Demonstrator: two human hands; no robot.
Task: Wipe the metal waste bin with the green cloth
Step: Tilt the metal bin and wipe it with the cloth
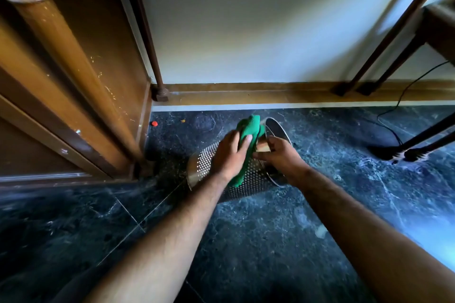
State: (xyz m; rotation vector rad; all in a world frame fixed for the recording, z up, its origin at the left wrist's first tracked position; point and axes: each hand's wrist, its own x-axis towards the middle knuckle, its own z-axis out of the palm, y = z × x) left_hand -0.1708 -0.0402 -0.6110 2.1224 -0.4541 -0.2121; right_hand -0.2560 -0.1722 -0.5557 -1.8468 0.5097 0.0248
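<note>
Nearest, two bare forearms reach forward over the dark marbled floor (270, 241); the left hand (230, 155) lies flat on the green cloth (248, 130), its fingers (247, 141) spread and pressing the cloth against the perforated side of the metal waste bin (248, 179); part of the cloth is bunched up above the hand and part hangs down below the palm. The right hand (283, 156) is curled around the bin's far end, fingers closed on the rim beside a small tan label; how deeply they hook inside cannot be told. The bin lies tipped on its side on the floor, its shiny band toward the left and its round end (277, 128) turned away toward the wall. Beyond it, a small red cap (154, 123) sits by the wooden cabinet (73, 81); a brown skirting board (246, 93) runs along the white wall (258, 37); a black cable (403, 96) trails down on the right near dark furniture legs (384, 44).
</note>
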